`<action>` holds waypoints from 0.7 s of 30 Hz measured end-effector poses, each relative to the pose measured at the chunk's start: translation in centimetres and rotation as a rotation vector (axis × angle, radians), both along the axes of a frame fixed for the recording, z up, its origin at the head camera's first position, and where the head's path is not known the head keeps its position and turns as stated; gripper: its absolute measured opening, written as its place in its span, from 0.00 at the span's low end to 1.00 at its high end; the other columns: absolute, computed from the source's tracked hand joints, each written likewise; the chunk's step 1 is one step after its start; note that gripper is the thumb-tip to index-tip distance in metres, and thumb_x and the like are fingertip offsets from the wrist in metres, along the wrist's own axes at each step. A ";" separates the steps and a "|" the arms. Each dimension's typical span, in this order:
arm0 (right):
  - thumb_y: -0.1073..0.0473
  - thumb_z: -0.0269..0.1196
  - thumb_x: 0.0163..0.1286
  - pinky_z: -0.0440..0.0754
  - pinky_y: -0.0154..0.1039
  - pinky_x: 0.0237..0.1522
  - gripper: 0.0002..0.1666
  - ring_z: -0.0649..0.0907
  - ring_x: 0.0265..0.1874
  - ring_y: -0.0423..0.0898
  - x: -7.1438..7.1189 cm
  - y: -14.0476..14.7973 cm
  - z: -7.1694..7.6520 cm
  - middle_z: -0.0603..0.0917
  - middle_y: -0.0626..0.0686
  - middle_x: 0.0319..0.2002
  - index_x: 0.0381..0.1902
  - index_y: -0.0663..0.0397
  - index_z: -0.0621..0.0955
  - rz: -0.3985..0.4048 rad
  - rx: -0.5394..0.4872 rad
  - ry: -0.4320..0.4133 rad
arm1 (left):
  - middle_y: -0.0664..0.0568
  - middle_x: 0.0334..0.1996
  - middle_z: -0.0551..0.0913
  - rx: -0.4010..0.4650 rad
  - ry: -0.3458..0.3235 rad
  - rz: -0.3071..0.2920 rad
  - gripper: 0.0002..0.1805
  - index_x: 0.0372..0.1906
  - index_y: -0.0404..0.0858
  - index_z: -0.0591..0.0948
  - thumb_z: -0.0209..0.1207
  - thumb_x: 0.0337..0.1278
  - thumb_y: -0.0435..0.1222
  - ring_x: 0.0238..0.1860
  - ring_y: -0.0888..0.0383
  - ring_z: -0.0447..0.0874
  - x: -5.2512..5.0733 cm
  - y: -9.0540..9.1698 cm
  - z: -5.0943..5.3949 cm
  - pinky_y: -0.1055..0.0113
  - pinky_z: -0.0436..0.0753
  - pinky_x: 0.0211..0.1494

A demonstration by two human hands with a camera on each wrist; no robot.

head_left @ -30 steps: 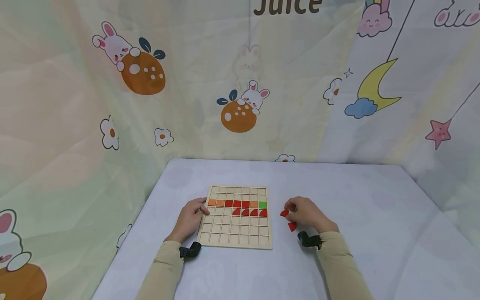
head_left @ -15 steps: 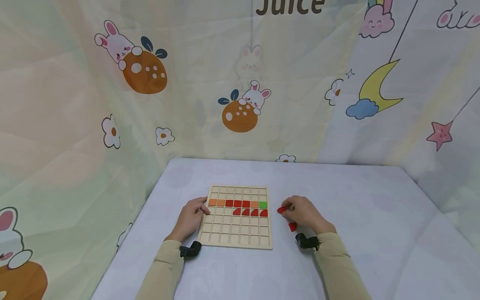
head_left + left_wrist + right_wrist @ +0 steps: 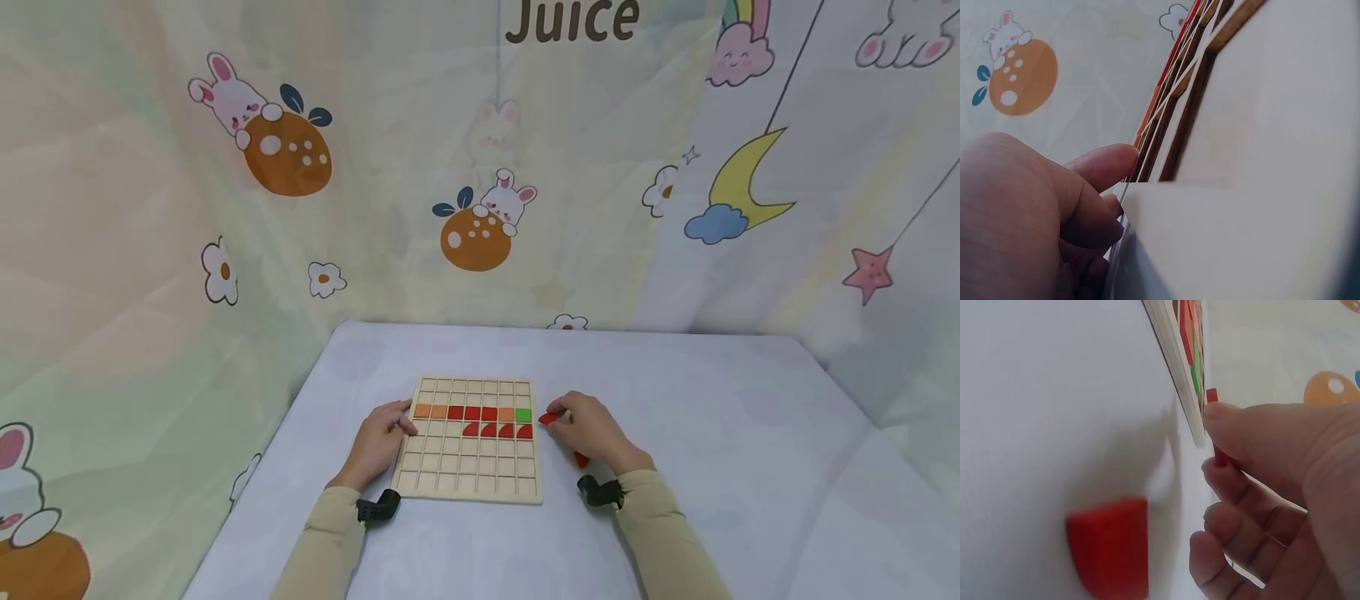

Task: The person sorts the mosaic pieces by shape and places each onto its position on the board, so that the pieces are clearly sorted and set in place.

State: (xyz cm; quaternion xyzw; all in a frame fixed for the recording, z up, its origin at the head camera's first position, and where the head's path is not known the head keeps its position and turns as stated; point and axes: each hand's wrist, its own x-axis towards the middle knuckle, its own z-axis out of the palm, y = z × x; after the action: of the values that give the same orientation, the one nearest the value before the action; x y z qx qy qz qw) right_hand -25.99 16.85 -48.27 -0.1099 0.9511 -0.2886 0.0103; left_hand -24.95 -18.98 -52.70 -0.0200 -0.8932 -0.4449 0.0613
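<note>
A pale wooden grid board (image 3: 465, 482) lies on the table. One row holds orange, red and green square tiles (image 3: 472, 412); several red quarter-circle tiles (image 3: 506, 431) sit in the row below. At the board's left edge rests my left hand (image 3: 375, 442), its fingertips touching the rim, as the left wrist view (image 3: 1016, 212) also has it. Just right of the board, my right hand (image 3: 592, 429) pinches a red tile (image 3: 548, 418) between thumb and forefinger, edge-on in the right wrist view. Another red quarter-circle tile (image 3: 1110, 547) lies on the table below that hand, partly hidden in the head view.
The white-covered table (image 3: 720, 417) extends right of the board and behind it. A printed cloth backdrop (image 3: 375, 167) hangs along the far edge and left side. Each wrist wears a black camera, one on the left (image 3: 380, 506) and one on the right (image 3: 600, 492).
My right hand has moved left with the pinched red tile, up to near the board's right edge. The left hand stays at the left rim, and the tiles on the board are unchanged.
</note>
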 end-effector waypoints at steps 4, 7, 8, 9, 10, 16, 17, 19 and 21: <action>0.58 0.70 0.60 0.76 0.36 0.30 0.12 0.75 0.30 0.43 0.2 -0.9 -0.2 0.81 0.45 0.37 0.42 0.50 0.86 0.036 0.007 0.021 | 0.49 0.65 0.75 -0.001 0.001 0.000 0.18 0.22 0.47 0.83 0.51 0.60 0.25 0.71 0.46 0.62 0.1 -0.2 -0.2 0.45 0.60 0.72; 0.57 0.71 0.59 0.75 0.36 0.31 0.11 0.74 0.29 0.42 0.3 -1.5 -0.1 0.80 0.43 0.36 0.41 0.48 0.86 0.053 0.011 0.050 | 0.49 0.64 0.75 -0.003 0.009 -0.003 0.18 0.22 0.46 0.83 0.51 0.60 0.25 0.71 0.46 0.62 0.1 -0.2 -0.2 0.44 0.60 0.72; 0.57 0.71 0.59 0.75 0.36 0.32 0.11 0.74 0.29 0.42 0.3 -1.6 -0.1 0.80 0.43 0.35 0.41 0.48 0.86 0.058 0.012 0.058 | 0.49 0.64 0.75 -0.004 0.012 -0.005 0.18 0.22 0.46 0.83 0.50 0.60 0.25 0.71 0.46 0.63 0.1 -0.2 -0.2 0.44 0.60 0.72; 0.57 0.71 0.59 0.75 0.36 0.32 0.11 0.74 0.29 0.43 0.3 -1.8 -0.1 0.80 0.43 0.35 0.41 0.47 0.86 0.059 0.011 0.065 | 0.49 0.64 0.75 -0.003 0.012 -0.005 0.18 0.22 0.46 0.83 0.50 0.60 0.25 0.71 0.46 0.63 0.1 -0.2 -0.1 0.44 0.60 0.72; 0.57 0.71 0.59 0.75 0.36 0.33 0.11 0.74 0.30 0.43 0.3 -1.9 0.0 0.80 0.43 0.35 0.41 0.47 0.86 0.059 0.010 0.070 | 0.49 0.64 0.75 -0.001 0.014 -0.006 0.18 0.22 0.46 0.83 0.50 0.60 0.25 0.71 0.46 0.63 0.1 -0.1 -0.1 0.44 0.60 0.72; 0.57 0.71 0.59 0.75 0.36 0.33 0.10 0.74 0.30 0.43 0.3 -2.6 0.0 0.79 0.43 0.34 0.40 0.48 0.86 0.044 -0.005 0.080 | 0.49 0.64 0.75 0.001 0.009 -0.008 0.18 0.22 0.46 0.83 0.50 0.59 0.25 0.71 0.46 0.63 0.0 0.0 -0.1 0.44 0.60 0.72; 0.57 0.71 0.59 0.75 0.36 0.33 0.11 0.74 0.30 0.43 0.4 -2.8 0.0 0.79 0.43 0.35 0.40 0.48 0.85 0.043 -0.008 0.084 | 0.49 0.64 0.75 -0.001 0.009 -0.009 0.18 0.22 0.46 0.83 0.50 0.59 0.25 0.71 0.46 0.62 0.0 0.0 -0.1 0.44 0.60 0.72; 0.56 0.71 0.59 0.76 0.36 0.33 0.11 0.74 0.30 0.43 0.4 -3.1 0.0 0.79 0.44 0.35 0.40 0.49 0.85 0.044 -0.013 0.090 | 0.49 0.64 0.75 -0.006 0.010 -0.010 0.18 0.22 0.46 0.83 0.50 0.59 0.25 0.71 0.46 0.62 0.0 0.0 -0.1 0.44 0.60 0.72; 0.56 0.71 0.59 0.76 0.36 0.33 0.11 0.74 0.30 0.42 0.5 -3.5 0.1 0.80 0.44 0.35 0.40 0.49 0.85 0.047 -0.013 0.096 | 0.49 0.64 0.75 -0.006 0.012 -0.012 0.18 0.22 0.46 0.83 0.50 0.60 0.25 0.71 0.46 0.62 0.0 0.0 -0.1 0.44 0.60 0.72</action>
State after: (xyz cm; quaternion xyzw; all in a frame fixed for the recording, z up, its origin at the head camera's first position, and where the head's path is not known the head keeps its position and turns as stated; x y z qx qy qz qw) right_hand -25.51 13.36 -48.15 -0.1460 0.9457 -0.2888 -0.0295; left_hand -24.90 -18.99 -52.76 -0.0281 -0.8940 -0.4426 0.0640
